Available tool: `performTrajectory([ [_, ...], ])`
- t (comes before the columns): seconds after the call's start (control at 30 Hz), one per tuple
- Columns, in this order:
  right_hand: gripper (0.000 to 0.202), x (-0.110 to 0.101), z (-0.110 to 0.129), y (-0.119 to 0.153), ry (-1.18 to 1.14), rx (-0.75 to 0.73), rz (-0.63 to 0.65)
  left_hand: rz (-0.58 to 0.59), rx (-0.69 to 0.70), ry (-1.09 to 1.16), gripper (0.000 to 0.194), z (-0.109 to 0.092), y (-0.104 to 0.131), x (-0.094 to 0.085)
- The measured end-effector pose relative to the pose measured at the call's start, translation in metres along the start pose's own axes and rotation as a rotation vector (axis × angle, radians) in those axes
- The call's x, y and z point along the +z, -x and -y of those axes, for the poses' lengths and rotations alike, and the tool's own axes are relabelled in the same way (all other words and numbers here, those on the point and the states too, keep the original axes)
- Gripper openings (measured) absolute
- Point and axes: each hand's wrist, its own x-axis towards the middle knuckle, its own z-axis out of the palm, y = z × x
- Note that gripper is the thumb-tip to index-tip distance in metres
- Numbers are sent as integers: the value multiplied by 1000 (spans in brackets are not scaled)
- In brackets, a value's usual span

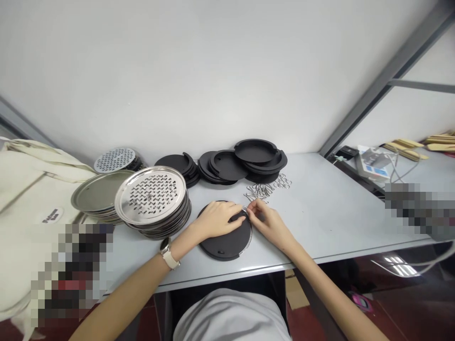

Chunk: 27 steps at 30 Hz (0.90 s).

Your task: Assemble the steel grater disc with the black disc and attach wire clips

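A black round disc [222, 241] lies on the table in front of me, with a silvery rim showing along its lower right edge. Across its top rests my left hand [220, 220], thumb and fingers curled toward the right edge and holding the disc. At that edge my right hand [266, 220] is closed in a pinch on a small metal clip [244, 209], mostly covered by fingertips. Just beyond the hands lies a loose pile of metal clips [261, 190], with several metal rings [283, 181] beside it.
Left of the disc stands a stack of perforated metal plates [152, 196], beside plain round plates [99, 189]. Black round trays [256, 150] are piled along the wall. A cream cloth bag [31, 189] sits far left. A white box [371, 163] and cables are at the right.
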Motion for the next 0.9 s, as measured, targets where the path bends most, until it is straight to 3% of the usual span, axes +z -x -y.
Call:
performTrajectory([
  [0.47,17,6,0,0,10,-9,12,-17,-137,40,31,0,0,2],
  [0.9,20,11,3,1,16,-31,-32,-73,-60,31,25,2,-3,7],
])
